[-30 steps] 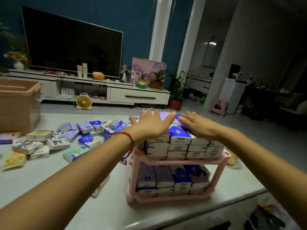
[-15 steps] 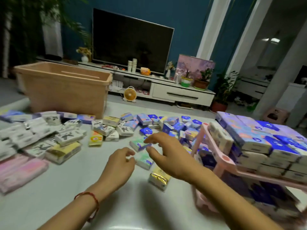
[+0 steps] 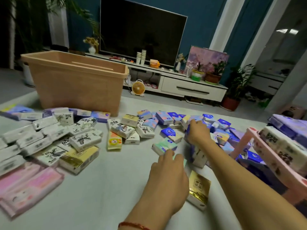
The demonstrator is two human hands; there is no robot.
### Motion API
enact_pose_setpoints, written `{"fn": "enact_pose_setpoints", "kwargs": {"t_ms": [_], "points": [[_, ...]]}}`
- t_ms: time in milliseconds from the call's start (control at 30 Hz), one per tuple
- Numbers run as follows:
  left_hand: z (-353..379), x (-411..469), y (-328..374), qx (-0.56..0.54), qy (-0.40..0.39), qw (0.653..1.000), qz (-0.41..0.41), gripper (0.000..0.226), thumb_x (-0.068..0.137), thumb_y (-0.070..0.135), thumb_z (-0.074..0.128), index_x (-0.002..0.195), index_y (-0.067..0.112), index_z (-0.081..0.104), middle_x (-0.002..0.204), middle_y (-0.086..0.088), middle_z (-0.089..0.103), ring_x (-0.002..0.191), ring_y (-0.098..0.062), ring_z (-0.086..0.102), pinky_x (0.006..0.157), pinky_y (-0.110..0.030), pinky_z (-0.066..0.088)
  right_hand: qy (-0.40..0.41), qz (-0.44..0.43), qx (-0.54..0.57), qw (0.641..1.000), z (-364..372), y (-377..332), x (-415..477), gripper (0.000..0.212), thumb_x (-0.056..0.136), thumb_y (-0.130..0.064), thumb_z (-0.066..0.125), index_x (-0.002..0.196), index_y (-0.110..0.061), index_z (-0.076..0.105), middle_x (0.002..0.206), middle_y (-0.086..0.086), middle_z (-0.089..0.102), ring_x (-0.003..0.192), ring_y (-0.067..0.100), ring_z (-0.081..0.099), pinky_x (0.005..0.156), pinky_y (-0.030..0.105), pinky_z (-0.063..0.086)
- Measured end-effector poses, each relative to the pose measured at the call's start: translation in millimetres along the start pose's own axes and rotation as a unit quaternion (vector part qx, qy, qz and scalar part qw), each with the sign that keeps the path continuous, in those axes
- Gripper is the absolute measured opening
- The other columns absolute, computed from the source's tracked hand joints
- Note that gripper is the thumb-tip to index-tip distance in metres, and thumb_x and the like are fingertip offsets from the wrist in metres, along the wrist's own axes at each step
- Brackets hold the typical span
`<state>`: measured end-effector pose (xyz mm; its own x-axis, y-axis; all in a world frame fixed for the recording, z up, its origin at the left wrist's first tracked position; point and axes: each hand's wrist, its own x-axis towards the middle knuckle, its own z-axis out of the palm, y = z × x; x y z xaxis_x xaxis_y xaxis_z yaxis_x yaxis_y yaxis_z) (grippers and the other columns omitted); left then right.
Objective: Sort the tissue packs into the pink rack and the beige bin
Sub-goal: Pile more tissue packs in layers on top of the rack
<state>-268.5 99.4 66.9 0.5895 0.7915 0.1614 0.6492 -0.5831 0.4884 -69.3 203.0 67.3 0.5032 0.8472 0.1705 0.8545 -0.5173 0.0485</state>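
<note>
Right of centre in the frame, the right hand is sunk into the heap of blue packs, its fingers curled over the top of a blue-and-white pack that stands on edge; the left hand, lower centre, has loosely bent fingers reaching the near edge of a mint-green pack - whether they hold it or merely touch it I cannot tell.

The likeliest trouble, as I judge it, is the heap itself; the packs lie touching and overlapping, so lifting one out could drag its neighbours along and scatter them across the bench. The wrappers look slick and soft, so a light grip from above might slip. The pink rack at the right edge is already piled high on its top tier, and a further pack laid there could slide off; the right forearm also passes just beside its corner and might knock it. A gold pack lies just beside the left hand - easily nudged.

As for looks, the blue packs are small glossy bricks, blue and lilac; white ink-painted packs spread over the left of the frame; the beige bin stands at upper left, well apart from both hands.
</note>
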Motion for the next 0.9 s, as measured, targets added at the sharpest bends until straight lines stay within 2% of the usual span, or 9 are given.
{"fn": "enact_pose_setpoints", "kwargs": {"t_ms": [167, 300, 400, 467, 533, 567, 700, 800, 900], "points": [[-16.5, 16.2, -19.5, -0.130, 0.075, 0.987, -0.058, 0.051, 0.097, 0.028, 0.039, 0.144, 0.025, 0.017, 0.148, 0.005, 0.022, 0.135, -0.013, 0.025, 0.108, -0.028, 0.027, 0.049, -0.037, 0.229, 0.972, -37.7, -19.5, -16.3, 0.033, 0.079, 0.003, 0.057, 0.111, -0.006, 0.061, 0.114, 0.013, 0.061, 0.102, 0.030, 0.056, 0.083, 0.041, 0.051], [-17.8, 31.2, -29.4, -0.247, 0.141, 0.952, -0.114, 0.059, 0.095, 0.031, 0.044, 0.146, 0.022, 0.016, 0.149, 0.000, 0.026, 0.135, -0.018, 0.029, 0.109, -0.033, 0.031, -0.247, -0.196, 0.469, 0.825, -72.9, -44.4, -49.1, 0.027, 0.079, 0.008, 0.059, 0.091, -0.015, 0.068, 0.088, 0.002, 0.070, 0.080, 0.013, 0.063, 0.072, 0.022, 0.052], [-13.2, 36.6, -27.5, -0.288, 0.181, 0.925, -0.172, 0.040, 0.097, 0.018, 0.040, 0.135, 0.012, 0.031, 0.137, -0.008, 0.044, 0.122, -0.023, 0.045, 0.091, -0.026, 0.037, -0.284, -0.154, 0.568, 0.757, -53.7, -51.0, -38.6, 0.015, 0.088, -0.007, 0.057, 0.088, -0.017, 0.068, 0.086, 0.001, 0.070, 0.076, 0.007, 0.063, 0.072, 0.020, 0.051], [-10.3, 38.4, -23.8, -0.337, 0.167, 0.898, -0.230, 0.024, 0.096, 0.012, 0.040, 0.120, 0.010, 0.039, 0.127, -0.013, 0.053, 0.113, -0.029, 0.051, 0.082, -0.028, 0.039, -0.169, -0.045, 0.568, 0.804, -18.5, -48.0, -11.2, 0.015, 0.091, -0.018, 0.055, 0.086, -0.008, 0.065, 0.089, 0.014, 0.066, 0.077, 0.015, 0.057, 0.071, 0.029, 0.045], [-8.9, 39.3, -22.2, -0.423, 0.148, 0.855, -0.263, 0.020, 0.089, 0.013, 0.046, 0.108, 0.008, 0.045, 0.116, -0.015, 0.060, 0.102, -0.032, 0.058, 0.081, -0.033, 0.048, -0.082, -0.009, 0.358, 0.930, 15.5, -39.8, 9.9, 0.021, 0.090, -0.020, 0.050, 0.085, -0.004, 0.063, 0.101, 0.019, 0.061, 0.094, 0.022, 0.052, 0.080, 0.031, 0.039], [-9.1, 40.2, -22.4, -0.462, 0.137, 0.838, -0.258, 0.027, 0.080, 0.017, 0.050, 0.105, 0.007, 0.049, 0.109, -0.015, 0.063, 0.096, -0.032, 0.062, 0.083, -0.038, 0.052, -0.086, -0.022, 0.266, 0.960, 27.6, -37.0, 14.4, 0.022, 0.091, -0.021, 0.049, 0.095, -0.004, 0.064, 0.115, 0.016, 0.060, 0.105, 0.026, 0.053, 0.086, 0.032, 0.041], [-13.4, 43.9, -22.3, -0.479, 0.128, 0.837, -0.230, 0.050, 0.057, 0.030, 0.051, 0.098, 0.004, 0.061, 0.094, -0.013, 0.069, 0.086, -0.028, 0.067, 0.079, -0.046, 0.056, -0.130, -0.015, 0.241, 0.962, 37.5, -26.9, 22.0, 0.035, 0.086, -0.020, 0.060, 0.116, -0.002, 0.057, 0.124, 0.016, 0.057, 0.107, 0.028, 0.055, 0.088, 0.034, 0.046], [-18.5, 38.0, -18.5, -0.488, 0.151, 0.825, -0.243, 0.046, 0.057, 0.031, 0.052, 0.093, 0.004, 0.062, 0.088, -0.011, 0.070, 0.081, -0.027, 0.066, 0.079, -0.045, 0.056, -0.100, -0.001, 0.243, 0.965, 21.4, -26.2, 15.2, 0.018, 0.080, -0.019, 0.066, 0.073, -0.008, 0.053, 0.078, 0.011, 0.055, 0.069, 0.019, 0.050, 0.061, 0.028, 0.044], [-29.6, 21.9, -21.8, -0.475, 0.204, 0.822, -0.236, 0.027, 0.074, 0.021, 0.060, 0.088, -0.002, 0.061, 0.075, -0.010, 0.063, 0.063, -0.020, 0.055, 0.057, -0.023, 0.047, -0.019, -0.046, 0.262, 0.964, -9.8, -47.6, -11.2, 0.041, 0.085, -0.019, 0.058, 0.056, -0.013, 0.029, 0.067, 0.007, 0.037, 0.072, 0.028, 0.043, 0.051, 0.030, 0.026]]}}
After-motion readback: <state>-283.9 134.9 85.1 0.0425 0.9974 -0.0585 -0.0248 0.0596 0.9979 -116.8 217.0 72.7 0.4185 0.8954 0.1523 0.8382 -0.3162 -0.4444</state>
